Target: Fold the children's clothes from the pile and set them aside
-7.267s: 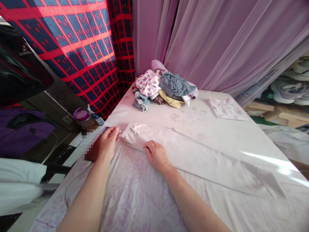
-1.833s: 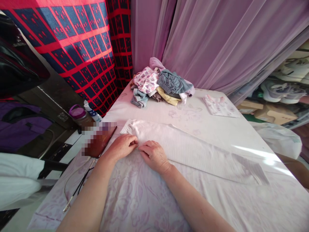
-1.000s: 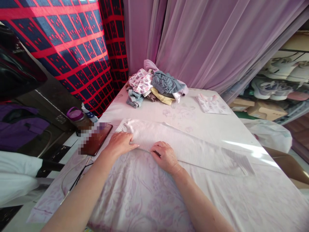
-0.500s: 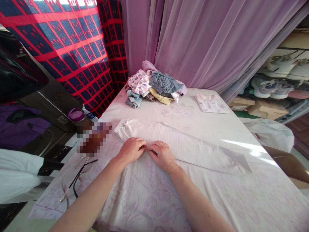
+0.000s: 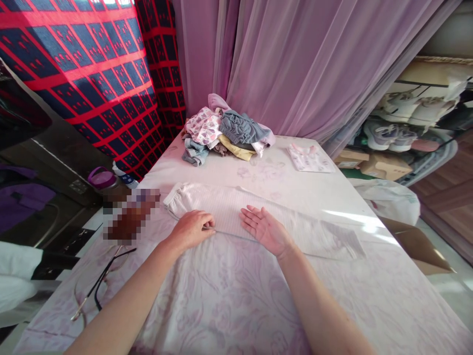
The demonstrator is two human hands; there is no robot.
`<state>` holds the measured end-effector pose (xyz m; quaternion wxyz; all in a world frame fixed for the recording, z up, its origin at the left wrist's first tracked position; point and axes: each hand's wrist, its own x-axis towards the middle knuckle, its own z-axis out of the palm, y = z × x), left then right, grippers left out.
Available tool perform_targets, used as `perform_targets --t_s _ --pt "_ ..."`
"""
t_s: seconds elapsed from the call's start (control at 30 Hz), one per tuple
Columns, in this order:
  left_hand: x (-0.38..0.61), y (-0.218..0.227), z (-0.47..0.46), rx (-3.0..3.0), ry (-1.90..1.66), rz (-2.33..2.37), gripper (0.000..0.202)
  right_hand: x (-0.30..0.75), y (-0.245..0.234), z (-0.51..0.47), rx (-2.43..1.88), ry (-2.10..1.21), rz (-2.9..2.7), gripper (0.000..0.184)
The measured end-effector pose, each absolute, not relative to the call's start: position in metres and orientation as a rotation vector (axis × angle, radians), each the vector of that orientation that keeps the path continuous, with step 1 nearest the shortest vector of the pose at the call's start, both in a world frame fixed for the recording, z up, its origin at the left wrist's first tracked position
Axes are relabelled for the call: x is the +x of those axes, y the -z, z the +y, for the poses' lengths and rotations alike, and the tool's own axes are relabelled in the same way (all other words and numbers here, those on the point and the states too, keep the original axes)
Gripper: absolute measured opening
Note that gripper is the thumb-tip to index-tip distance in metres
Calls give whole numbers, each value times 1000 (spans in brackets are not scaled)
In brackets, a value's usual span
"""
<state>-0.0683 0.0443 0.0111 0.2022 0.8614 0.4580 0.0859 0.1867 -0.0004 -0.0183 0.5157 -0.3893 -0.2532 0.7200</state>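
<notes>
Pale striped trousers (image 5: pixel 229 197) lie lengthwise across the table, one leg over the other, with the gathered waistband (image 5: pixel 171 201) at the left and the cuffs (image 5: pixel 356 246) at the right. At their near edge, close to the waist end, my left hand (image 5: pixel 194 228) has its fingers curled against the thumb, pinching the fabric. My right hand (image 5: pixel 268 229) is turned with the palm up and its fingers stretched out over the middle of the trousers. It holds nothing.
A heap of clothes (image 5: pixel 240 129) sits at the table's far side, with a folded printed garment (image 5: pixel 310 158) right of it. Eyeglasses (image 5: pixel 101 278) and a purple-lidded jar (image 5: pixel 103 178) are at the left. Shoes (image 5: pixel 389 135) and cardboard boxes (image 5: pixel 384 165) fill a rack on the right.
My right hand has let go of the trousers' near edge, moved right and turned palm up with fingers extended. My left hand stays at the edge. The view has shifted slightly right.
</notes>
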Motion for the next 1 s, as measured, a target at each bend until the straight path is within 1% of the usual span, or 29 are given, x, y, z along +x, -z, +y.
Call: perform_targets --t_s 0.1,0.3,0.47,0.6,0.67,0.73,0.8,0.87,0.9,1.0 --pt "-68 -12 45 2399 -239 1266 4 185 19 -2 -935 -1714 -649 39" --pt "-68 -13 47 2337 -230 1274 9 187 15 -10 -875 -1686 -637 71" --pt "-67 -14 45 2348 -227 1303 7 189 13 -15 -906 -1654 -691 79" --pt "-65 -12 42 2395 -228 1351 7 192 10 -18 -933 -1610 -704 79" --pt "-65 -11 41 2407 -235 1357 8 194 9 -21 -982 -1545 -765 72" --pt "-65 -10 41 2417 -250 1355 10 194 9 -25 -1100 -1394 -957 54" --pt "-65 -9 41 2423 -259 1357 12 192 12 -29 -1236 -1133 -1261 31" --pt "-64 -9 42 2415 -246 1371 16 190 17 -32 -1328 -835 -1572 16" --pt "-64 -10 42 2409 -234 1379 18 189 20 -33 -1357 -699 -1699 13" --pt "-61 -11 42 2404 -212 1395 25 187 27 -33 -1410 -429 -1943 15"
